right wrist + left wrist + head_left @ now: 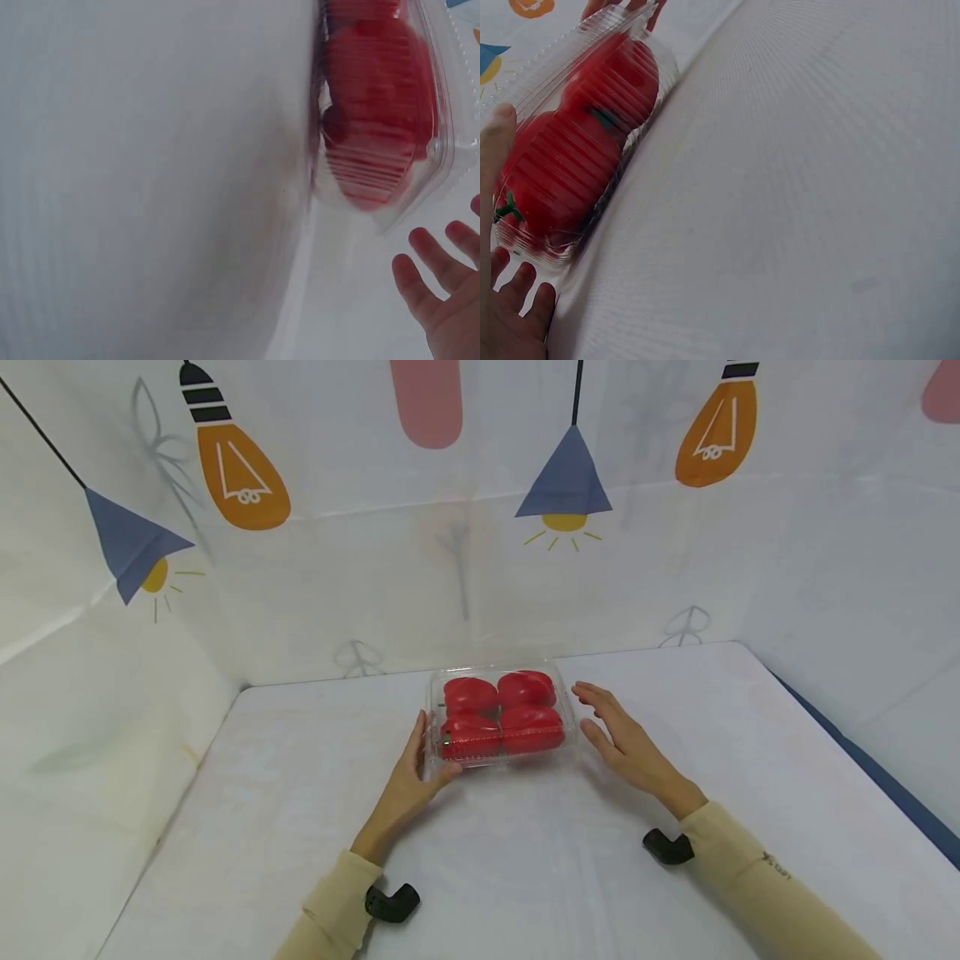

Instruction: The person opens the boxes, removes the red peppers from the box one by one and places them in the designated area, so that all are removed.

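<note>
A clear plastic clamshell box [501,763] lies on the white table, with several red bell peppers [532,729] inside. Green stems show through its ribbed wall in the left wrist view. My left hand [411,778] is at the box's left end, fingers along that side and thumb by the near left corner. Its fingertips [540,300] look close to the wall; firm contact cannot be made out. To the right of the box, my right hand [626,745] is spread with fingers extended. A gap separates its fingers [435,259] from the box in the right wrist view.
The white tabletop [300,810] reaches back to a pale curtain [337,585] printed with lamps and bulbs. Similar sheeting hangs at the left and right. A black wrist device [393,903] sits by the left cuff, another black device [667,847] by the right.
</note>
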`<move>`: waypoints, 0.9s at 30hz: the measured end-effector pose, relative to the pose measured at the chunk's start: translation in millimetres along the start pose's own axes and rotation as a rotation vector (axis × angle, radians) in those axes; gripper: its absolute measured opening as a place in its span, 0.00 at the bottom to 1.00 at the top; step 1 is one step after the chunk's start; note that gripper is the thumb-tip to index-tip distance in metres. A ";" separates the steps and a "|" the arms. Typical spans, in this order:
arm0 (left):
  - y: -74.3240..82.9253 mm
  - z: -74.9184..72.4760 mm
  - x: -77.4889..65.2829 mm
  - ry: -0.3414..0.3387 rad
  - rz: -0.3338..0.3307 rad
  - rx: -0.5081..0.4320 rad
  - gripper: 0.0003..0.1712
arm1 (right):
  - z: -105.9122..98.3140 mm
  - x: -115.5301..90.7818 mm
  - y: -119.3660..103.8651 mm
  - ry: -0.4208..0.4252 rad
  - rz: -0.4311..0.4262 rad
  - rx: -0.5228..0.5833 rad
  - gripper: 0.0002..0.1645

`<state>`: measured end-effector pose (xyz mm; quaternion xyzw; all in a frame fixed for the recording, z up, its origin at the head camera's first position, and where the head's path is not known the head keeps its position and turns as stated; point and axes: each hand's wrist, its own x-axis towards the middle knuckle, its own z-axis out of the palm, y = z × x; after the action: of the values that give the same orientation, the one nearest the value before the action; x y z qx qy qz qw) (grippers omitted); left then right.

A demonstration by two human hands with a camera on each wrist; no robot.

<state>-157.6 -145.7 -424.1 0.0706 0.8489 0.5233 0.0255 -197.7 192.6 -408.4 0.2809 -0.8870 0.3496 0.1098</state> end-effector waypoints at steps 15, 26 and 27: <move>-30.5 7.7 8.3 0.037 0.031 0.023 0.56 | 9.6 -7.5 -14.2 -0.088 -0.047 -0.106 0.37; 7.2 -1.6 -5.7 0.019 0.044 -0.011 0.55 | 21.5 -4.0 -26.0 0.010 -0.146 -0.314 0.44; 7.9 -1.9 -5.8 0.017 0.044 -0.016 0.55 | 22.1 -3.0 -27.3 0.026 -0.156 -0.328 0.44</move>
<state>-151.4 -144.8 -416.4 0.0845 0.8430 0.5312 0.0073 -179.4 162.6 -410.5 0.3226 -0.9062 0.1941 0.1924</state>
